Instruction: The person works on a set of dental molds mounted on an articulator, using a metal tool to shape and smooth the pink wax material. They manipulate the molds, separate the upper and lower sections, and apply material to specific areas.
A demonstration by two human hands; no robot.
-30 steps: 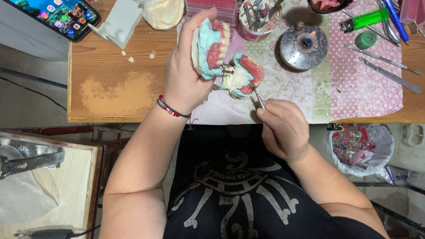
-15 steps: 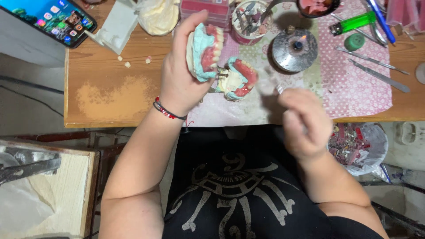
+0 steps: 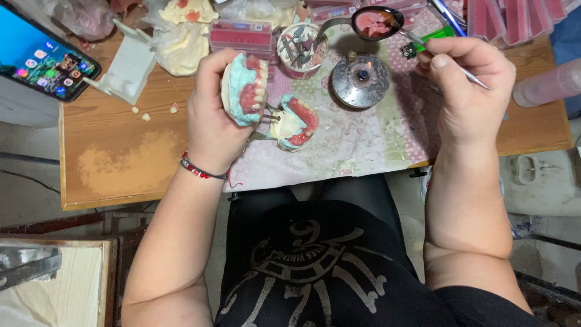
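My left hand [image 3: 212, 121] grips a hinged dental model [image 3: 266, 106], an upper and a lower cast in pale green plaster with pink wax gums and white teeth, opened wide above the patterned cloth [image 3: 357, 145]. My right hand [image 3: 466, 85] is raised at the right and pinches a thin metal wax tool [image 3: 442, 57]. The tool's tip points toward a dark ladle of pink wax [image 3: 375, 23]. Just below the ladle, a round metal spirit burner [image 3: 361, 82] shows a small flame.
A wooden bench [image 3: 121, 163] carries a smartphone [image 3: 42, 60] at far left, white plaster pieces [image 3: 127, 66], pink wax boxes [image 3: 241, 36], a cup of tools [image 3: 301, 48] and a pink bottle [image 3: 544, 82] at right. A lower table [image 3: 54, 284] sits at bottom left.
My right hand lifted away from the dental model and moved up and right with the tool, toward the ladle. The left hand kept hold of the model.
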